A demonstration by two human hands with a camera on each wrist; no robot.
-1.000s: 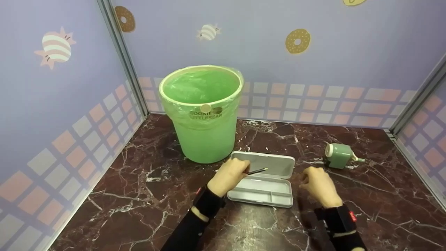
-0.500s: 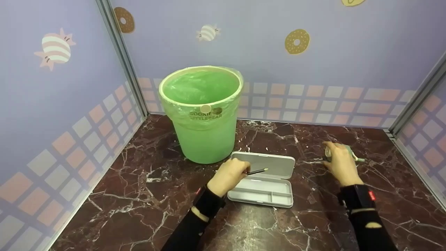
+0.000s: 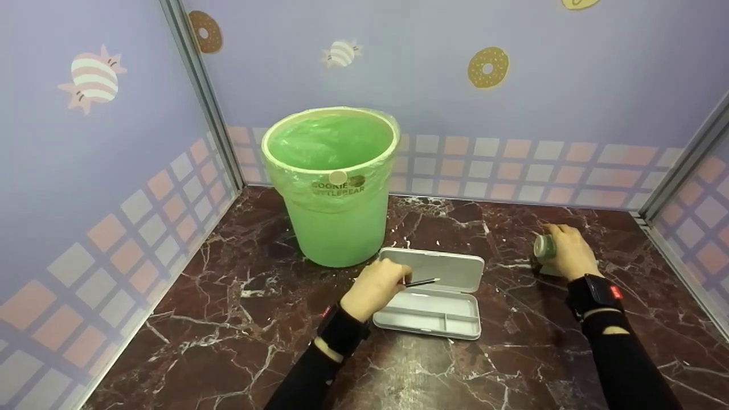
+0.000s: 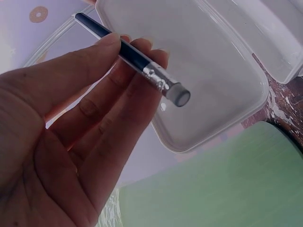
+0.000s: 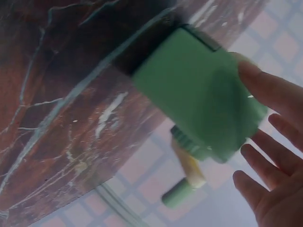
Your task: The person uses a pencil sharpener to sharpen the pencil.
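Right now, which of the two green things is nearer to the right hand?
The small sharpener with the crank: the right hand is at it, while the tall bin stands well apart.

Green bin upright, clear liner folded over rim, COOKIE LITTLEBEAR print on front. Just right and nearer than bin: open light-grey case, lid tipped back, dividers in tray. Under bin: dark red marbled tabletop, white veins. Behind bin: lilac back wall, pink/white squares low down; striped candy print above bin, donut print up right of it. Left of bin: metal corner post, then patterned side wall.
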